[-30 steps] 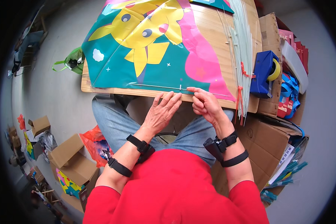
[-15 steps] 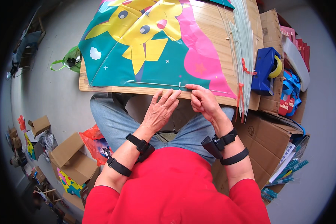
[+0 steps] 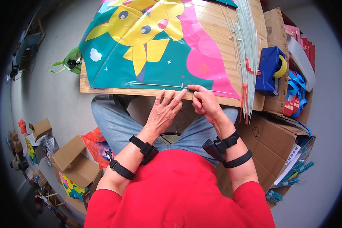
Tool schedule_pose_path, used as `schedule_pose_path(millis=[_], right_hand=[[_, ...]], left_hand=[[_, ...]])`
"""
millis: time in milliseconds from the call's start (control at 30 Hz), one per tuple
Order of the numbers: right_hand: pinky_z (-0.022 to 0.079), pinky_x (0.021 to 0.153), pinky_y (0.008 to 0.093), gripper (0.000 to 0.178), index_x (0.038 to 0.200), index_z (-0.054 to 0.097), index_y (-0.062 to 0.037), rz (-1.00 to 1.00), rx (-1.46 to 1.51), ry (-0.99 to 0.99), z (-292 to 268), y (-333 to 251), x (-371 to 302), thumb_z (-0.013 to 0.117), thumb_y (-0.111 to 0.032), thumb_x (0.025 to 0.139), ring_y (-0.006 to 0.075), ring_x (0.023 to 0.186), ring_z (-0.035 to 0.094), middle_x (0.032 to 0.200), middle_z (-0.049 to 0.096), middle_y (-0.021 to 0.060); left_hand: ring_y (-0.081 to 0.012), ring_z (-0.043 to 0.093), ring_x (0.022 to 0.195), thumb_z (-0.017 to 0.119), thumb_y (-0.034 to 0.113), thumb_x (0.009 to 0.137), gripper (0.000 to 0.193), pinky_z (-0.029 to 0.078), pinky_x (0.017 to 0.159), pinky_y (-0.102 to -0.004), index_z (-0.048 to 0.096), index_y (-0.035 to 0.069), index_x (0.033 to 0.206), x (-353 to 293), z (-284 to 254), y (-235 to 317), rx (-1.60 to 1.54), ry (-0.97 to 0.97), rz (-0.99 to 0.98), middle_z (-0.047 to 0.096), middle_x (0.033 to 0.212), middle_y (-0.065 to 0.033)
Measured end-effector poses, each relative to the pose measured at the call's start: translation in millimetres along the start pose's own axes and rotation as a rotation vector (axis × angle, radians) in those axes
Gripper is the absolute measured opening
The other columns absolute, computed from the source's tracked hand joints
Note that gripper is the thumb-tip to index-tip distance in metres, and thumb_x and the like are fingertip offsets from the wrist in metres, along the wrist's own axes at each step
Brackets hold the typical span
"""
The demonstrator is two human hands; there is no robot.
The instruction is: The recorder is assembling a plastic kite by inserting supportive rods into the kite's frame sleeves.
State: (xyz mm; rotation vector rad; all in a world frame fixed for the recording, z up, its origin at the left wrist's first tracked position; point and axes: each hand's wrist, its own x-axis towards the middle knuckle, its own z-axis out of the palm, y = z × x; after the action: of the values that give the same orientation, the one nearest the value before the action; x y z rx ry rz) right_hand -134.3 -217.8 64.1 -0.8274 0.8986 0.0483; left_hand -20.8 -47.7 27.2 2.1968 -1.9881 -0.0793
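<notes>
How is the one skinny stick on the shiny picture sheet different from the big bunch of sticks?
The single stick lies alone, while the bunch has many sticks together. The single stick runs mostly sideways along the near edge of the sheet; the bunch points away from the person. The bunch has red ties, but none show on the single stick. Both are pale and thin-stemmed.
</notes>
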Motion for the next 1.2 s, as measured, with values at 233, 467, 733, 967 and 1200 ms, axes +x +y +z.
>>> schedule_pose_path(millis=[233,467,733,967,1200], right_hand=[[0.03,0.04,0.0253,0.04,0.135,0.048,0.0035,-0.021,-0.037,0.036,2,3,0,0.042,-0.008,0.097,0.0088,0.042,0.035,0.057,0.046,0.0],[0.036,0.042,0.0292,0.037,0.13,0.052,0.0025,-0.097,-0.186,0.139,8,9,5,0.044,-0.009,0.095,0.0109,0.044,0.045,0.057,0.052,0.002],[0.048,0.059,0.0433,0.028,0.096,0.061,-0.0029,-0.618,-1.033,0.628,13,-22,5,0.079,-0.018,0.081,0.03,0.061,0.063,0.065,0.062,0.0126],[0.051,0.061,0.047,0.036,0.075,0.062,-0.0045,-0.484,-1.228,0.731,7,-33,44,0.089,-0.028,0.069,0.0356,0.071,0.068,0.074,0.068,0.0142],[0.052,0.064,0.0469,0.042,0.08,0.062,-0.0053,-0.448,-1.223,0.685,4,-28,43,0.09,-0.032,0.066,0.0341,0.076,0.07,0.078,0.069,0.0148]], left_hand=[[-0.0227,0.036,0.14,0.061,0.016,0.083,0.026,0.021,0.121,-0.0488,0.062,0.015,0.109,1,1,0,0.077,-0.062,0.014,0.03,0.16,0.0022],[-0.0224,0.034,0.141,0.066,0.016,0.078,0.036,0.021,0.121,-0.0473,0.063,0.016,0.114,1,-4,3,0.095,-0.118,0.005,0.029,0.161,0.0024],[-0.023,0.036,0.14,0.063,0.01,0.077,0.037,0.022,0.119,-0.045,0.064,0.008,0.114,2,-14,3,-0.028,-0.073,-0.019,0.034,0.159,0.0005],[-0.0232,0.037,0.139,0.062,0.012,0.079,0.045,0.022,0.118,-0.0467,0.059,0.009,0.124,8,-17,4,-0.015,-0.124,-0.014,0.034,0.158,-0.0004],[-0.0245,0.043,0.131,0.061,0.007,0.075,0.07,0.025,0.113,-0.0464,0.047,0.012,0.144,16,-18,12,-0.065,-0.037,-0.027,0.043,0.15,-0.0027]])
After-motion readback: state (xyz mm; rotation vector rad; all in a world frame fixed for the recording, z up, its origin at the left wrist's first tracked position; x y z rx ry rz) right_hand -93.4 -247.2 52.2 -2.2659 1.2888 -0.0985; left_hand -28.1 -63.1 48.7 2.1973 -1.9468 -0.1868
